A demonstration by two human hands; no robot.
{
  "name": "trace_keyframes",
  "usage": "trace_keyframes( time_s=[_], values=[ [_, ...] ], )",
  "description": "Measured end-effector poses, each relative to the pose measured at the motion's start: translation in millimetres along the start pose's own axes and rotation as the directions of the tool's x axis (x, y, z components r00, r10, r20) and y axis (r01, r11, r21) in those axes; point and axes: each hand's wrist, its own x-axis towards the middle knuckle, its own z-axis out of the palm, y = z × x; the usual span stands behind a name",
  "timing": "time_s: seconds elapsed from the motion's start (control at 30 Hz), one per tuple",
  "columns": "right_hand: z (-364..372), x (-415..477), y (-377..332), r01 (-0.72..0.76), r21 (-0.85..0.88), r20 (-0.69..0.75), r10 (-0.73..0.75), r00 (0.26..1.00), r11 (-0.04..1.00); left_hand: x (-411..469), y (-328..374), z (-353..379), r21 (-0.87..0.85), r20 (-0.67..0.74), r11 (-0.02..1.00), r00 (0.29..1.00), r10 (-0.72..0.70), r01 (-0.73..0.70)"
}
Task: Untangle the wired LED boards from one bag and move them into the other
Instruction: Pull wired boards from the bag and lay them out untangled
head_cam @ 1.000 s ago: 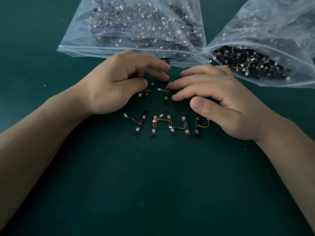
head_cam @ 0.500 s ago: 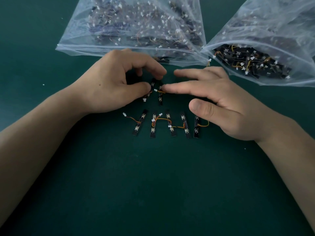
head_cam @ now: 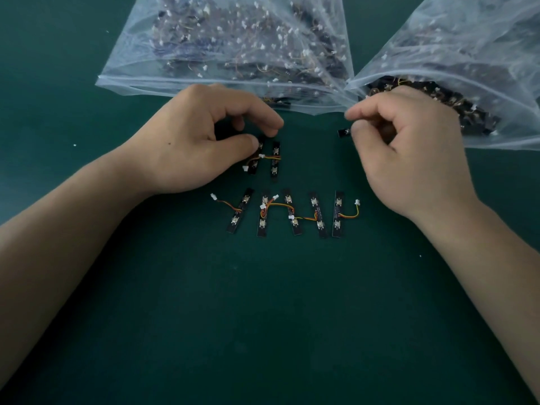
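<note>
Row (head_cam: 292, 212): five boards on bench (head_cam: 263, 317), below both hands; long way points away
Left hand (head_cam: 201, 147): pinches top of upper board (head_cam: 253, 166)
Right hand (head_cam: 409, 159): pinches dark board (head_cam: 344, 132); end points left

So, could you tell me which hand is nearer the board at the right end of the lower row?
Right. The right hand, gripping a loose board, is just up-right of that board; the left hand is farther up-left, pinching another board.
</note>
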Motion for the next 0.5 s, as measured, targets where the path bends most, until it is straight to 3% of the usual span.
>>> trace_keyframes(
  time_s=[0.2,0.4,0.5],
  values=[
    [-1,-2,-2,0.098,-0.055,0.09,-0.092,0.992,0.994,-1,-3,1,0.001,-0.035,1.0,0.999,-0.009,0.009],
    [-6,-6,-4,0.265,0.17,0.21,-0.298,0.931,0.949,0,-2,3,0.046,-0.06,0.999,0.998,-0.006,0.009],
    [-9,-7,-3,0.277,0.26,0.239,-0.339,0.91,0.925,0,-1,4,0.061,-0.062,0.998,0.998,0.002,0.002]
  ],
)
